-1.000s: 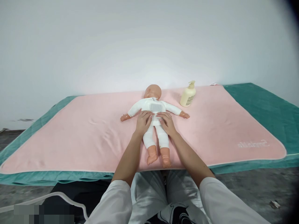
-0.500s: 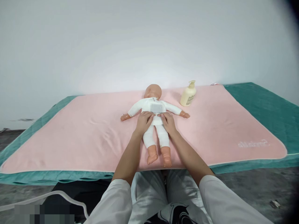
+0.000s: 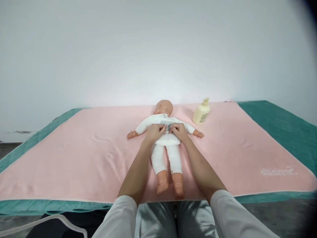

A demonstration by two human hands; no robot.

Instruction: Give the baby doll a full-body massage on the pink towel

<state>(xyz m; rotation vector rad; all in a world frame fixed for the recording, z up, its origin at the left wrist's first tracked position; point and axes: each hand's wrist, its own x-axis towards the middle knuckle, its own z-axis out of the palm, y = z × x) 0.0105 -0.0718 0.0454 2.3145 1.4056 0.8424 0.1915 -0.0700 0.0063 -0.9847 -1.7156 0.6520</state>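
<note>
A baby doll [image 3: 167,140] with a white cloth body lies face down, its head away from me and its arms spread. My left hand [image 3: 156,132] rests on the left of its back, thumb and fingers pinched together at the cloth. Opposite it, my right hand [image 3: 179,131] makes a similar pinch on the right side. Both hands work at the doll's mid-back, close beside its spine line, and partly cover a grey patch there. The bare feet of the doll point toward me.
A cream pump bottle [image 3: 201,112] stands beyond the doll's right-hand arm. Under everything lies a pink blanket [image 3: 81,155] over a green padded cover [image 3: 289,129]. A pale wall [image 3: 158,49] rises behind. A white hose [image 3: 49,218] curves at the lower left.
Both hands have moved up the doll's back onto the grey patch, and their fingers have gone from flatter to curled and pinching. The view has tilted up slightly.
</note>
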